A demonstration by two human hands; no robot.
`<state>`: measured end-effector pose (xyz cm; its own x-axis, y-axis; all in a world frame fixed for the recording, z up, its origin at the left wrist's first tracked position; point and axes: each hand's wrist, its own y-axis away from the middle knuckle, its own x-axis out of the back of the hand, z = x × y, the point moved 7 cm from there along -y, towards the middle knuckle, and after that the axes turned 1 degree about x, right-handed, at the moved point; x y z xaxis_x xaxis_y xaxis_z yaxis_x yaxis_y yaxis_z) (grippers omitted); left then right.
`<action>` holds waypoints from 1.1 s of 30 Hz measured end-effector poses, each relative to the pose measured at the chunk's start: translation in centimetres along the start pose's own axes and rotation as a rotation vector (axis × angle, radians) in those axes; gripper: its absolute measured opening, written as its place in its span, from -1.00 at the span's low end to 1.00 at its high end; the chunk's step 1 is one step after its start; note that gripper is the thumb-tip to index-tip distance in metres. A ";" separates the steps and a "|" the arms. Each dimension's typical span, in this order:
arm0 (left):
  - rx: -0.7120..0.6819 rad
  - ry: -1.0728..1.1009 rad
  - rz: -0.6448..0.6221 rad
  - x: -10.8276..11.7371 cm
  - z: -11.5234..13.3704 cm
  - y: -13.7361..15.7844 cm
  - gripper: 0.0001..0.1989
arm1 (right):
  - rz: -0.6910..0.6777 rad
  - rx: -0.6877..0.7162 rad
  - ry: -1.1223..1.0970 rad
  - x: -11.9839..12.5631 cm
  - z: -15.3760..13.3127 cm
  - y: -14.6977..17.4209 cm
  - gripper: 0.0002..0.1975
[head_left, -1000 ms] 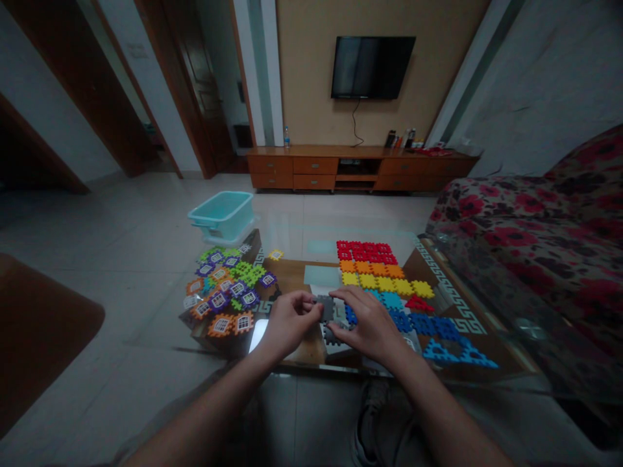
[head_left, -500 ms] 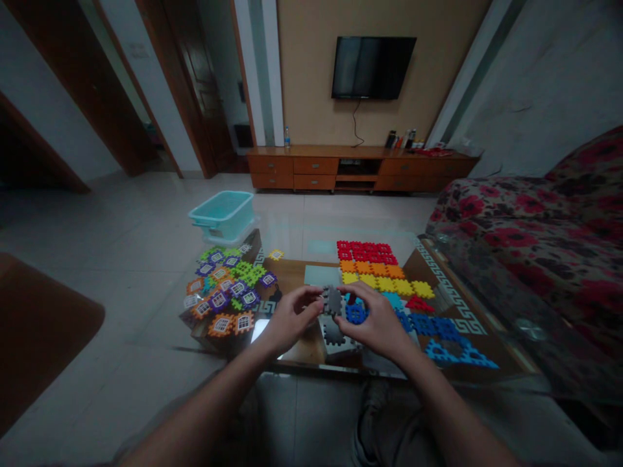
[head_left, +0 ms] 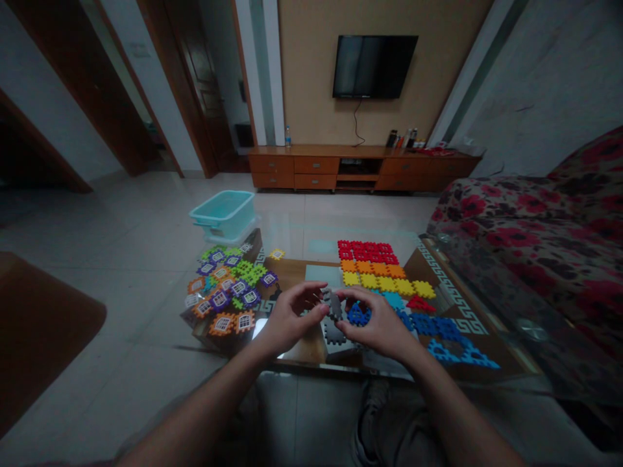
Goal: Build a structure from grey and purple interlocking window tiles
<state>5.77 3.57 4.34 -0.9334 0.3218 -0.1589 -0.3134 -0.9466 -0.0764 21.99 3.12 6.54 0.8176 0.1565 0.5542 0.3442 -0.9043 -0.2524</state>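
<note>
A grey interlocking tile with toothed edges (head_left: 335,306) is held up over the table, tilted and seen partly edge-on. My left hand (head_left: 291,318) grips its left edge, with the thumb below and curled fingers above. On the opposite edge, my right hand (head_left: 377,319) pinches it between thumb and fingers. Whether the held part is one tile or two joined ones, I cannot tell. Just below lies another grey tile (head_left: 334,335) on the table. Blue tiles (head_left: 359,314) show behind my right fingers, partly hidden.
On the glass table, rows of red (head_left: 365,250), orange (head_left: 372,268) and yellow tiles (head_left: 386,284) lie to the right. Blue tiles (head_left: 435,326) continue nearer. A mixed heap of window tiles (head_left: 226,288) covers the left end. Behind it stands a turquoise tub (head_left: 224,214).
The grey tile has turned from facing me to a more edge-on tilt. Both hands have shifted slightly, still holding it.
</note>
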 end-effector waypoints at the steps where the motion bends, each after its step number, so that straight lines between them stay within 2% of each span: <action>1: 0.003 -0.009 -0.002 0.0 0.1 0.0 -0.58 | -0.009 0.000 0.002 -0.1 0.0 0.0 -0.59; 7: -0.036 -0.113 0.003 0.2 0.8 -0.2 -0.65 | -0.046 -0.010 0.004 -0.4 -0.2 0.1 -0.62; 20: -0.046 -0.179 0.045 0.5 0.7 -0.3 -0.70 | -0.071 -0.037 -0.010 -0.6 0.1 0.1 -0.61; 27: -0.026 -0.150 0.099 1.0 0.2 -0.5 -0.70 | -0.086 -0.053 -0.025 -0.9 0.6 0.2 -0.57; 33: 0.098 0.005 0.211 2.2 -1.7 -0.7 -0.64 | -0.069 -0.071 -0.030 -0.7 0.5 0.2 -0.56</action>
<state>4.29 5.01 2.37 -0.9792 0.1165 -0.1658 -0.1271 -0.9904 0.0545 21.73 3.03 5.67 0.8069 0.2305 0.5439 0.3677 -0.9166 -0.1570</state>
